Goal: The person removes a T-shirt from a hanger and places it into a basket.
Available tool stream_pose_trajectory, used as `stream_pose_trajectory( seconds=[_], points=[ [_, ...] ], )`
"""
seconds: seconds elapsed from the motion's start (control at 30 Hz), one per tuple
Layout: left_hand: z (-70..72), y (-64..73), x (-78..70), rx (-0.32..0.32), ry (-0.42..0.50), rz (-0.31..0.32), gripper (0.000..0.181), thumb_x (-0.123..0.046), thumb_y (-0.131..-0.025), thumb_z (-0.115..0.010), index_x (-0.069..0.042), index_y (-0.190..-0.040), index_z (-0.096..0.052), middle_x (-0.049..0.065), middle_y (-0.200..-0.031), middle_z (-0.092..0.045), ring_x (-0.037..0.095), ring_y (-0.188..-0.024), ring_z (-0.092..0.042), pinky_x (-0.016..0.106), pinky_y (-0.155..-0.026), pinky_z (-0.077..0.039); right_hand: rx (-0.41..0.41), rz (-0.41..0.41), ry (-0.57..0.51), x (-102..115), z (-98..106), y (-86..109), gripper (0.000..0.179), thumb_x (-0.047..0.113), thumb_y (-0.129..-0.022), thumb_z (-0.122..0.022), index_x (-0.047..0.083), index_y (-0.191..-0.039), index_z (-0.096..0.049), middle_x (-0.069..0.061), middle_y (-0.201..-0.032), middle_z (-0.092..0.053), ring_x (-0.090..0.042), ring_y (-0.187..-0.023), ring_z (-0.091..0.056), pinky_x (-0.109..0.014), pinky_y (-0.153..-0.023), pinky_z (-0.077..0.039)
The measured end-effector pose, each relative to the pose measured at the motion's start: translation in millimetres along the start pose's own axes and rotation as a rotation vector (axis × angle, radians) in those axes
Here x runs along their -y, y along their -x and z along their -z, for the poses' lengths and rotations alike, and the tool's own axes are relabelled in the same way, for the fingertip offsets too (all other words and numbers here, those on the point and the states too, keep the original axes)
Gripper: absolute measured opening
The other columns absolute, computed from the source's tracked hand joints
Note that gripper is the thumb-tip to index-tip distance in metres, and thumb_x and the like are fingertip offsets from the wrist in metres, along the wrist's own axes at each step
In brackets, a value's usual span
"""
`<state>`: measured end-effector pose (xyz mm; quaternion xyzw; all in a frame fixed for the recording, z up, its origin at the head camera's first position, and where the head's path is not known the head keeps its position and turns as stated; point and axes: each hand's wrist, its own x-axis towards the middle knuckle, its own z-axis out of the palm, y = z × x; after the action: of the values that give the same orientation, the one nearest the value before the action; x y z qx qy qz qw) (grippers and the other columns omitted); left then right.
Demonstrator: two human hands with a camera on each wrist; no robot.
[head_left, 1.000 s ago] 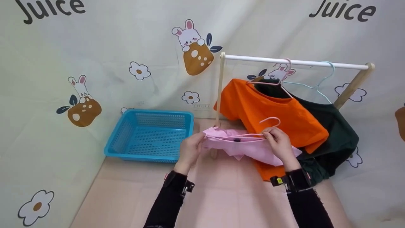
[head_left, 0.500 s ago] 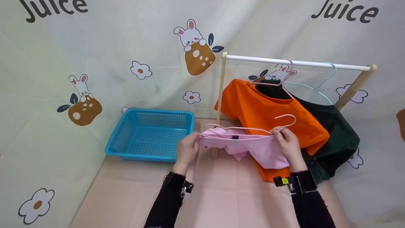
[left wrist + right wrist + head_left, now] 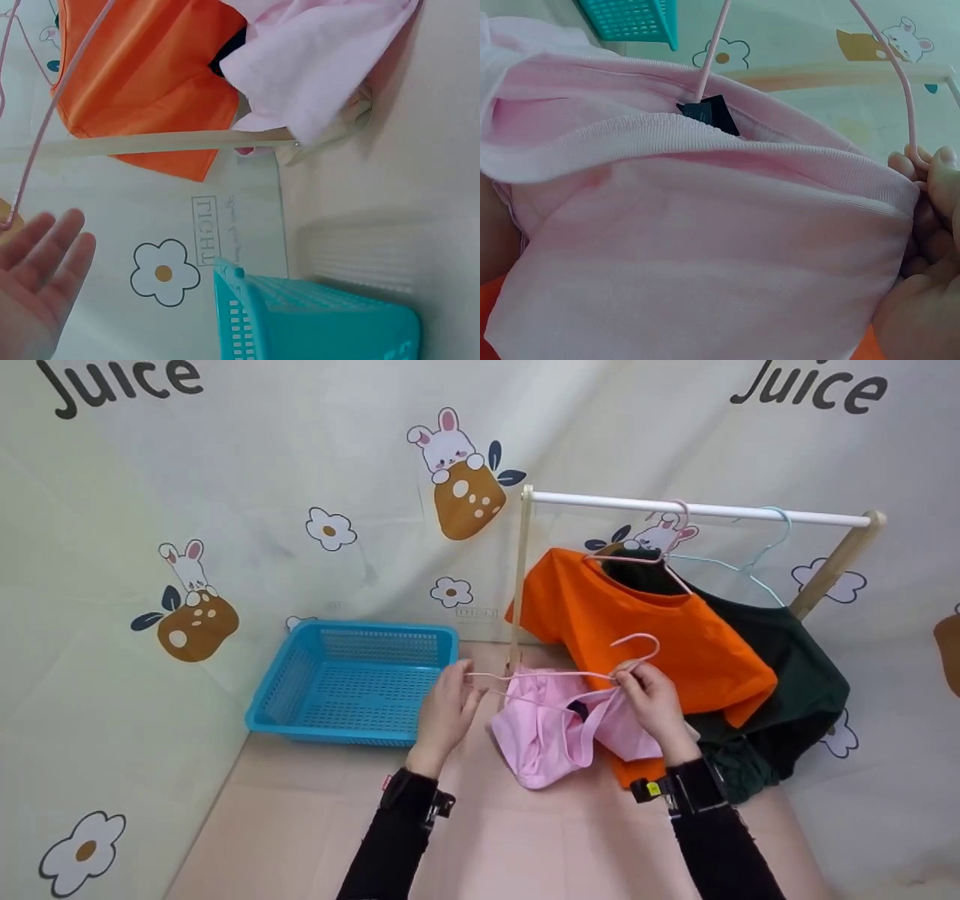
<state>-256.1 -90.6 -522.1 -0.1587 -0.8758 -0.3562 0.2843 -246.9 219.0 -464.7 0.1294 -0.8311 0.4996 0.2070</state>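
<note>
In the head view my right hand (image 3: 649,701) pinches a pink wire hanger (image 3: 555,674) close to its hook, together with the collar of a pink T-shirt (image 3: 544,742). The right wrist view has the ribbed neckline (image 3: 795,161) gaping, a black label (image 3: 709,114) inside it and one hanger arm passing into the opening. The shirt's other side droops in loose folds. My left hand (image 3: 446,716) is beside the hanger's far end, its fingers (image 3: 67,259) extended and apart from the shirt. Part of the hanger is hidden inside the cloth.
Behind the hands a rack with a white rail (image 3: 600,500) carries an orange T-shirt (image 3: 637,637) and a dark green one (image 3: 806,660) on hangers. A blue plastic basket (image 3: 259,709) sits to the left, close to my left hand. A printed cloth backs the table.
My left hand has let go of the shirt's collar, and that side of the shirt has dropped down. My right hand, gripping hanger and collar, has shifted slightly left.
</note>
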Motion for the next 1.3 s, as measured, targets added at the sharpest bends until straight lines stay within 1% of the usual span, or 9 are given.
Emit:
stream_pose_trajectory(
  seconds=[0.17, 0.33, 0.43, 0.57, 0.67, 0.8, 1.0, 1.17, 1.3],
  points=[
    [-1.0, -1.7, 2.4, 0.000, -0.110, -0.210, 0.030, -0.020, -0.091, -0.072, -0.005, -0.116, -0.066, 0.014, -0.112, -0.064, 0.031, -0.104, -0.062, 0.043, -0.090, -0.052, 0.000, 0.071, 0.011, -24.0, -14.2, -5.6, 0.004, -0.004, -0.091, -0.066, -0.007, -0.090, -0.068, -0.016, -0.093, -0.068, -0.021, -0.086, -0.060, -0.008, -0.082, -0.043],
    [-3.7, -2.0, 5.0, -0.066, -0.104, -0.273, 0.009, -0.017, -0.090, -0.072, -0.009, -0.091, -0.070, 0.006, -0.084, -0.066, 0.026, -0.081, -0.062, 0.039, -0.069, -0.051, 0.064, 0.093, -0.012, -24.6, -20.9, -9.4, 0.006, 0.004, -0.092, -0.068, 0.000, -0.088, -0.070, -0.010, -0.094, -0.069, -0.020, -0.088, -0.060, -0.014, -0.083, -0.046],
    [-4.5, -1.9, 9.0, -0.102, -0.102, -0.271, 0.011, -0.014, -0.089, -0.072, -0.008, -0.082, -0.066, 0.004, -0.072, -0.062, 0.026, -0.071, -0.059, 0.038, -0.062, -0.047, 0.113, 0.057, 0.002, -24.6, -20.8, -9.7, 0.011, 0.012, -0.093, -0.069, 0.001, -0.094, -0.070, -0.008, -0.099, -0.070, -0.021, -0.089, -0.060, -0.017, -0.084, -0.047],
    [-0.4, -1.7, 16.4, -0.129, -0.060, -0.230, 0.011, -0.010, -0.088, -0.073, -0.006, -0.081, -0.065, 0.006, -0.075, -0.065, 0.027, -0.075, -0.060, 0.040, -0.067, -0.049, 0.197, -0.012, 0.028, -29.3, -15.1, -8.6, 0.016, 0.013, -0.092, -0.071, 0.004, -0.106, -0.071, -0.007, -0.105, -0.068, -0.022, -0.094, -0.059, -0.016, -0.087, -0.047],
    [8.4, 0.1, 24.6, -0.112, -0.017, -0.164, 0.009, -0.009, -0.090, -0.071, -0.006, -0.083, -0.067, 0.006, -0.078, -0.068, 0.026, -0.079, -0.062, 0.040, -0.073, -0.050, 0.200, -0.027, 0.044, -39.2, -9.5, -7.3, 0.018, 0.007, -0.090, -0.072, 0.004, -0.108, -0.072, -0.008, -0.102, -0.067, -0.023, -0.093, -0.060, -0.015, -0.086, -0.047],
    [22.8, 2.8, 39.4, -0.090, 0.032, -0.092, 0.010, -0.006, -0.092, -0.068, -0.005, -0.082, -0.068, 0.005, -0.078, -0.067, 0.025, -0.080, -0.061, 0.041, -0.074, -0.050, 0.166, -0.040, 0.053, -53.9, -2.3, -4.6, 0.017, 0.004, -0.089, -0.072, 0.002, -0.105, -0.074, -0.010, -0.098, -0.069, -0.024, -0.089, -0.059, -0.014, -0.083, -0.047],
    [38.1, 6.0, 55.8, -0.081, 0.054, -0.058, 0.010, -0.004, -0.092, -0.068, -0.004, -0.081, -0.067, 0.005, -0.079, -0.067, 0.025, -0.081, -0.061, 0.042, -0.074, -0.049, 0.123, -0.090, -0.025, -65.5, 1.2, -2.5, 0.017, 0.005, -0.090, -0.071, 0.005, -0.106, -0.077, -0.009, -0.100, -0.073, -0.016, -0.092, -0.063, -0.012, -0.086, -0.047],
    [49.7, 9.1, 65.7, -0.075, 0.047, -0.021, 0.012, -0.008, -0.093, -0.066, -0.004, -0.082, -0.067, 0.006, -0.079, -0.067, 0.027, -0.083, -0.061, 0.044, -0.076, -0.048, -0.016, -0.119, -0.023, -72.5, 0.6, -2.8, 0.016, 0.004, -0.090, -0.071, 0.005, -0.105, -0.078, -0.011, -0.102, -0.074, -0.006, -0.093, -0.064, -0.012, -0.086, -0.047],
    [62.7, 10.5, 75.6, -0.087, 0.033, 0.012, 0.012, -0.008, -0.094, -0.065, -0.005, -0.082, -0.068, 0.006, -0.080, -0.067, 0.028, -0.083, -0.061, 0.045, -0.076, -0.048, -0.104, -0.175, 0.030, -78.5, 5.6, -2.9, 0.016, 0.004, -0.091, -0.070, 0.005, -0.105, -0.078, -0.011, -0.103, -0.074, -0.008, -0.095, -0.063, -0.010, -0.084, -0.045]
  ],
)
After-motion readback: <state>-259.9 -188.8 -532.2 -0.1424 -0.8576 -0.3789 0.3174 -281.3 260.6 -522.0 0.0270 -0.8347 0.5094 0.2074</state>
